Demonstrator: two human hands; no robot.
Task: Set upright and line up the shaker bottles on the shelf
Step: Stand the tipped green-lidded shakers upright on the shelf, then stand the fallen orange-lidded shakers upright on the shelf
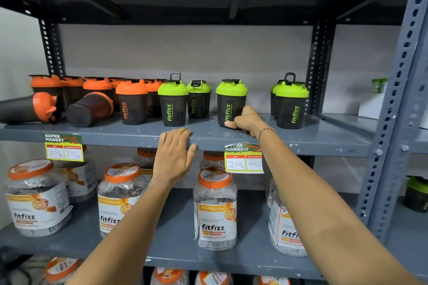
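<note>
Black shaker bottles stand on the grey shelf [324, 139]. My right hand [246, 121] grips the base of an upright green-lidded shaker [230, 99]. Left of it stand two more green-lidded shakers [173, 102], and another pair [291, 104] stands at the right. Several orange-lidded shakers [131, 104] stand upright further left. Two orange ones lie on their sides: one [90, 109] with its base toward me, one [30, 109] at the far left. My left hand [173, 155] rests flat on the shelf's front edge, holding nothing.
Price tags [244, 159] hang from the shelf edge. Clear jars with orange lids [215, 208] fill the shelf below. A perforated steel upright [393, 122] bounds the right side; a neighbouring rack holds a white box [372, 104] and green-lidded items.
</note>
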